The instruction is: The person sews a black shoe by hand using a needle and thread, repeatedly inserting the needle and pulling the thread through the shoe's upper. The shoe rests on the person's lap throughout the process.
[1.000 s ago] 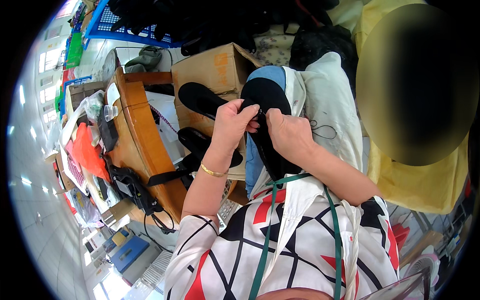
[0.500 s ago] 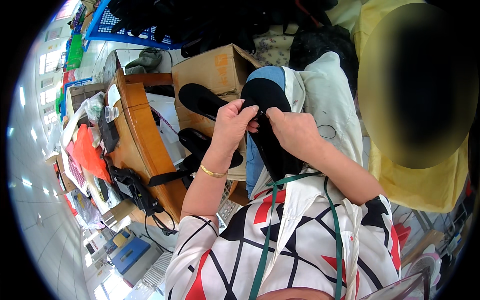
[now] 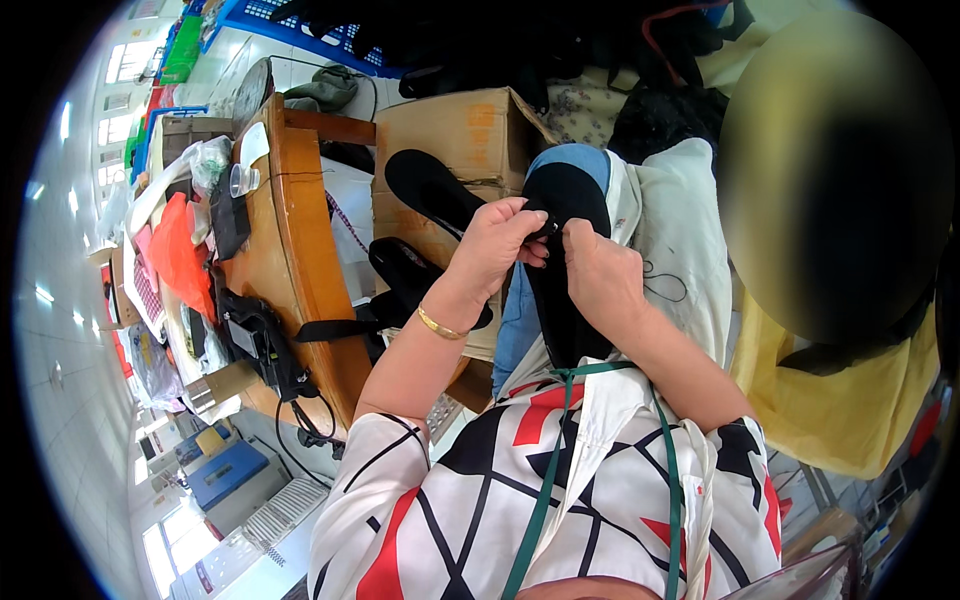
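A black cloth shoe (image 3: 568,198) lies along my lap, its rounded end pointing away from me. My left hand (image 3: 493,245) is closed on a small black part at the shoe's edge, thumb and fingers pinched together. Beside it, my right hand (image 3: 607,282) is closed with its fingertips against the shoe. Whatever those fingers hold is hidden. A thin dark loop of thread (image 3: 668,288) rests on the white cloth (image 3: 683,240) right of my right hand. Two more black shoes, one farther (image 3: 425,180) and one nearer (image 3: 403,268), lie left of my left hand.
A cardboard box (image 3: 440,130) stands just beyond the shoes. To the left is a wooden table (image 3: 310,290) with a black bag (image 3: 255,340), an orange-red plastic bag (image 3: 180,255) and a clear cup (image 3: 243,180). Black items fill a blue basket (image 3: 300,35) at the far side. Yellow cloth (image 3: 820,400) hangs right.
The view has shifted a little, so things sit slightly elsewhere in it. My right hand has turned and drawn slightly nearer to me. My left hand keeps its pinch at the shoe's edge.
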`<move>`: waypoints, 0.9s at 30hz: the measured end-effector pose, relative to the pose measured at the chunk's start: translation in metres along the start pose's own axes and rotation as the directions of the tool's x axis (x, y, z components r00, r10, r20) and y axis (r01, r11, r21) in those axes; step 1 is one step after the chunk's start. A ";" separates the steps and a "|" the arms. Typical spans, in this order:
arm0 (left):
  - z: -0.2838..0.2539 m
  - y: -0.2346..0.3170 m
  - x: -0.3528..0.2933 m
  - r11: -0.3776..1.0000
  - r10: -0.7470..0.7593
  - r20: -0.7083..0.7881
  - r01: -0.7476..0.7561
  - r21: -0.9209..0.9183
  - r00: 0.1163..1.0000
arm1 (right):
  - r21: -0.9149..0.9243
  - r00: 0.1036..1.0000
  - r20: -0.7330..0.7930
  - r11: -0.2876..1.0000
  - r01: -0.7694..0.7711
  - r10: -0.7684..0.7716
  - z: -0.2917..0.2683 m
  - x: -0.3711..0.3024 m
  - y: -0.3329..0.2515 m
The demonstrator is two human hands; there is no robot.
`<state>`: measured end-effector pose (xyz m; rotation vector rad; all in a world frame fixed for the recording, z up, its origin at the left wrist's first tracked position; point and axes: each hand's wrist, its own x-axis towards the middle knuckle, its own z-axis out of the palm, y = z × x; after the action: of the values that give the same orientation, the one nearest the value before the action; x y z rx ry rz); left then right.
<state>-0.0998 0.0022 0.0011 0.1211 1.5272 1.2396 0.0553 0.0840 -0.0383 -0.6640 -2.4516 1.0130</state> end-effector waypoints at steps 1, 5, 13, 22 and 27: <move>0.001 0.000 -0.001 1.000 0.006 -0.013 -0.006 -0.002 1.000 | 0.027 1.000 -0.001 0.999 -0.027 0.027 -0.001 0.001 -0.002; 0.005 -0.006 -0.002 0.999 0.046 -0.042 -0.045 0.019 0.998 | 0.274 0.988 -0.011 0.950 -0.148 0.157 -0.008 0.012 -0.006; 0.015 -0.010 -0.005 0.987 0.147 -0.125 -0.136 0.089 0.981 | 0.254 0.995 0.041 0.962 -0.098 0.091 -0.031 0.030 0.007; 0.020 -0.017 -0.002 0.940 0.264 -0.143 -0.221 0.262 0.954 | 0.520 0.951 -0.249 0.854 -0.029 0.184 -0.011 0.071 0.005; 0.026 -0.017 -0.001 0.888 0.353 -0.154 -0.279 0.367 0.923 | 0.743 0.787 0.559 0.263 -0.615 0.261 -0.066 0.060 0.013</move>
<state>-0.0713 0.0100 -0.0065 0.4953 1.9643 1.2615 0.0457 0.1621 0.0063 -0.8092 -1.3925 2.6086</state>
